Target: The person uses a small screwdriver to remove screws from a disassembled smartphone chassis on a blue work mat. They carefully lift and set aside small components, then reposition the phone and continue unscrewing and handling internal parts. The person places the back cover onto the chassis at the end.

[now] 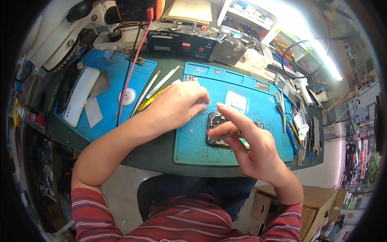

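An opened phone (215, 119) with its inner parts bare lies on the right-hand blue work mat (193, 155). My left hand (183, 99) hovers over the mat's left side, up and left of the phone. Its fingers are curled, with thumb and forefinger close together; anything between them is too small to make out. My right hand (254, 143) is above the phone and covers much of its middle. Its forefinger stretches toward the left hand, while the thumb and another finger close around a thin greyish thing, mostly hidden. A clear plastic box (237, 100) sits behind the phone.
On the left blue mat (111, 80) lie a white phone back cover (82, 97) and a round white spool (128, 97). A red cable (131, 68) hangs across it. Tweezers (163, 82) lie between the mats. Screwdrivers (296, 133) line the right edge; a dark bench unit (181, 43) stands behind.
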Motion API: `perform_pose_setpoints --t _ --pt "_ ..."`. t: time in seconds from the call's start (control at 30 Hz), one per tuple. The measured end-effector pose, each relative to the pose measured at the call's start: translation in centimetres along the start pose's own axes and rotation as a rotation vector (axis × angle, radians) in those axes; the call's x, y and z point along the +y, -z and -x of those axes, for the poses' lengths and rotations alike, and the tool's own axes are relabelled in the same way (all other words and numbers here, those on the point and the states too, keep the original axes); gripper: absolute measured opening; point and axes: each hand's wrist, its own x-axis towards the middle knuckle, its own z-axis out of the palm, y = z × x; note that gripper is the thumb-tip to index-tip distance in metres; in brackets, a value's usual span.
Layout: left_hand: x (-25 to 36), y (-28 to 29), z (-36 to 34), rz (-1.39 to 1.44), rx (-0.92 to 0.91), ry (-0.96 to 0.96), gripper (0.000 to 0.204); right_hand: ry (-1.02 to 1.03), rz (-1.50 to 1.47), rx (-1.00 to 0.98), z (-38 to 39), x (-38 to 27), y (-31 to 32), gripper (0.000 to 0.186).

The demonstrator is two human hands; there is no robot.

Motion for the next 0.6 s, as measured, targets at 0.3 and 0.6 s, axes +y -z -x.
perform_pose_setpoints --t 0.3,0.6 --pt "-0.3 -1.0 -0.4 -0.070 0.003 0.023 0.012 0.078 0.224 0.003 -0.1 0.6 0.1 0.064" --pt "-0.6 -1.6 0.1 -0.110 0.079 -0.099 0.007 0.087 0.251 0.016 -0.3 0.5 -0.1 0.070"
